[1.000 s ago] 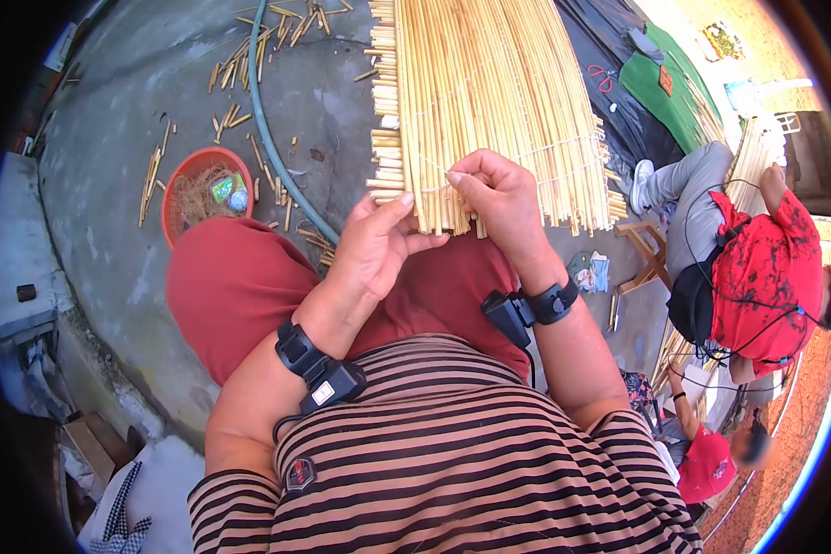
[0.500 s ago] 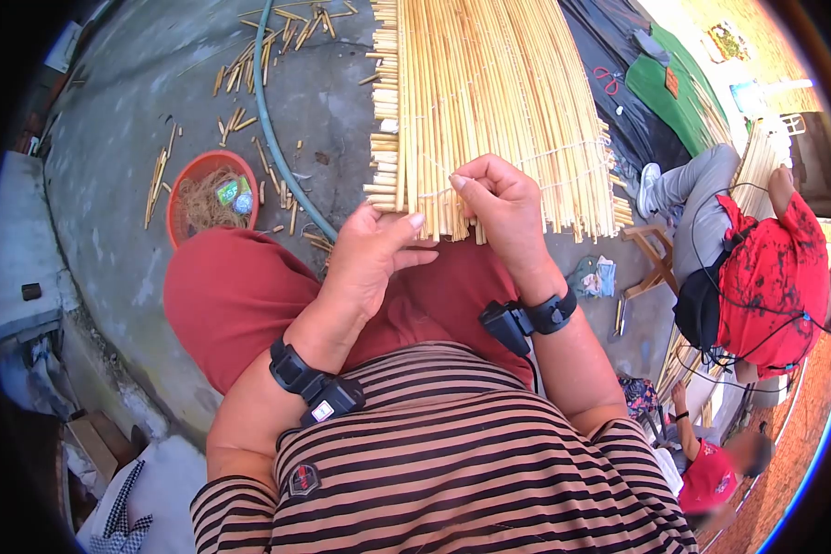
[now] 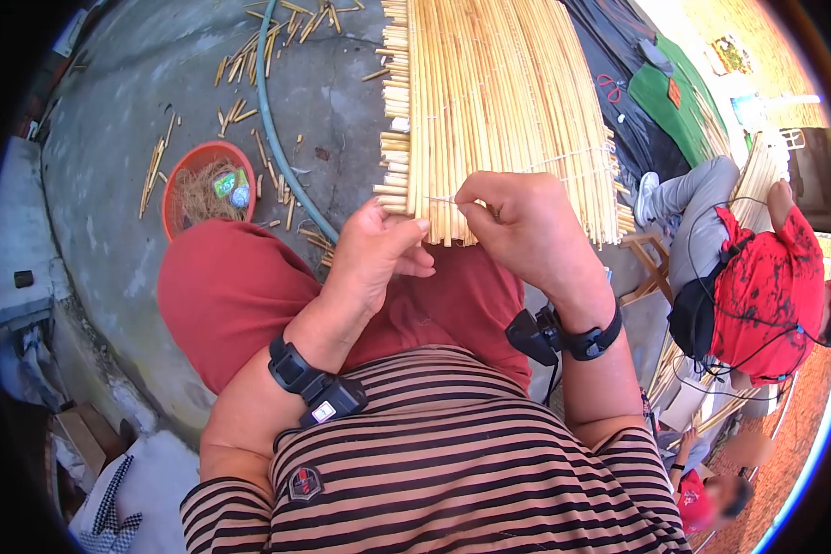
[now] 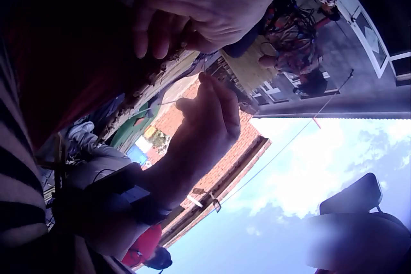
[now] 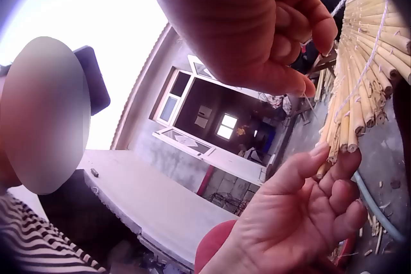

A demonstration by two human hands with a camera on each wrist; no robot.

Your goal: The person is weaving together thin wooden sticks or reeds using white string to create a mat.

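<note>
A mat of straight yellow reeds (image 3: 494,102) reaches from the person's lap away to the top of the head view, with rows of white cord (image 5: 369,62) across it. At its near left corner the left hand (image 3: 376,247) pinches the reed ends, thumb on top and fingers underneath. The right hand (image 3: 531,222) is raised just over the mat, its thumb and forefinger pinching a thin needle (image 3: 439,198) that points left toward the outermost reeds. In the right wrist view the needle (image 5: 309,102) sticks out from the fingertips, above the left thumb.
An orange basket (image 3: 168,205) with dry fibres and a green packet stands left on the concrete floor. A blue hose (image 3: 277,138) runs past it among scattered reed pieces (image 3: 159,166). At right are a seated person in red (image 3: 771,282), a wooden stool (image 3: 649,263) and a dark sheet (image 3: 632,102).
The right hand has turned palm-down and shifted right and slightly toward the body, and the needle now shows. The left hand has stayed at the mat's corner, its thumb slightly lower.
</note>
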